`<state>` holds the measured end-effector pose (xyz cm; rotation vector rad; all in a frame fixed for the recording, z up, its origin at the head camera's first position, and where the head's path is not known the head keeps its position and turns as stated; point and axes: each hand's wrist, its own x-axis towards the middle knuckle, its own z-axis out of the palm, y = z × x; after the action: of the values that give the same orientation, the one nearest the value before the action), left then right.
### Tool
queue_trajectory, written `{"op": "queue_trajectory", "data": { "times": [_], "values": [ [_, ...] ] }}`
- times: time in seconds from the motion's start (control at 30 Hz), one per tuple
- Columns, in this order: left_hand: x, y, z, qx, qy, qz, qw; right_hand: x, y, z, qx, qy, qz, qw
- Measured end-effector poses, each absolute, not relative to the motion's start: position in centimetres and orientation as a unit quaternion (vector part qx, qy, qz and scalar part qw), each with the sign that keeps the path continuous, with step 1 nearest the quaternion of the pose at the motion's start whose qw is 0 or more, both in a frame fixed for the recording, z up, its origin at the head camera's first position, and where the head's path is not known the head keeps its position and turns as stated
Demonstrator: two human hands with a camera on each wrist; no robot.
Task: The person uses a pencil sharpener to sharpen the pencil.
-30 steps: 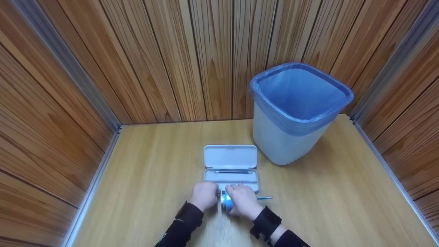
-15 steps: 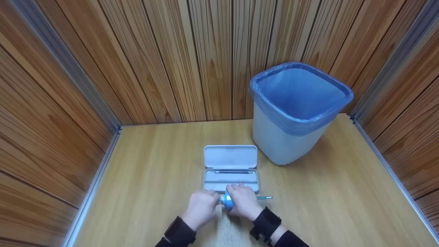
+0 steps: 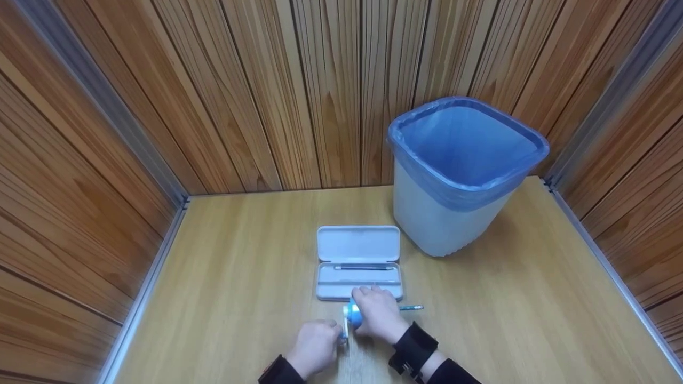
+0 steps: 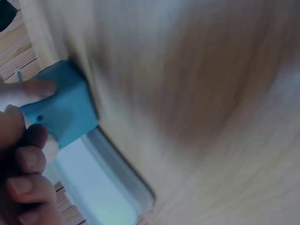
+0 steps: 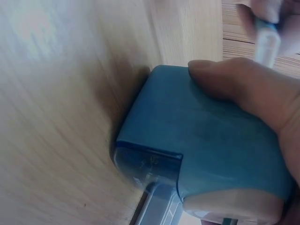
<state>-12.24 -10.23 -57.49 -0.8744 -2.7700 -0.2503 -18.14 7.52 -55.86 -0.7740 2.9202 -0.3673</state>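
Note:
A blue crank pencil sharpener [image 3: 354, 313] stands on the table, and my right hand [image 3: 380, 314] grips its body from above. In the right wrist view the thumb lies along the sharpener's [image 5: 201, 126] blue casing. From its right side juts a pencil [image 3: 412, 308]. My left hand [image 3: 315, 345] holds the knob end of the white crank arm [image 3: 346, 322], which points down toward me; the fingers are curled round the knob. Just behind the sharpener lies an open pencil case [image 3: 358, 242] with a dark pencil [image 3: 364, 268] in its tray.
A bin [image 3: 445, 218] with a blue liner [image 3: 469, 144] stands at the back right, near the case. Wood-panelled walls [image 3: 336, 96] enclose the table [image 3: 235, 256] at the back and both sides.
My left hand has swung the crank from the far side, past the near left, down toward me. The right hand, sharpener and pencil have stayed in place.

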Motion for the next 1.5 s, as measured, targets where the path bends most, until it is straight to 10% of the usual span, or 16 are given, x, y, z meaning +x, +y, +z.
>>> {"op": "queue_trajectory", "data": {
  "times": [0.47, 0.97, 1.5],
  "values": [
    [-15.1, -9.8, -59.7, -0.208, -0.971, -0.119, -0.008, -18.1, 7.7, -56.0, -0.281, 0.953, -0.111, 0.016],
    [-19.5, -9.3, -56.9, -0.186, -0.975, -0.055, 0.111, -18.3, 7.5, -55.7, -0.264, 0.957, -0.106, 0.064],
    [-13.8, -10.3, -55.2, -0.307, -0.905, -0.06, 0.287, -18.1, 7.6, -55.7, -0.266, 0.956, -0.118, 0.042]
  ]
}}
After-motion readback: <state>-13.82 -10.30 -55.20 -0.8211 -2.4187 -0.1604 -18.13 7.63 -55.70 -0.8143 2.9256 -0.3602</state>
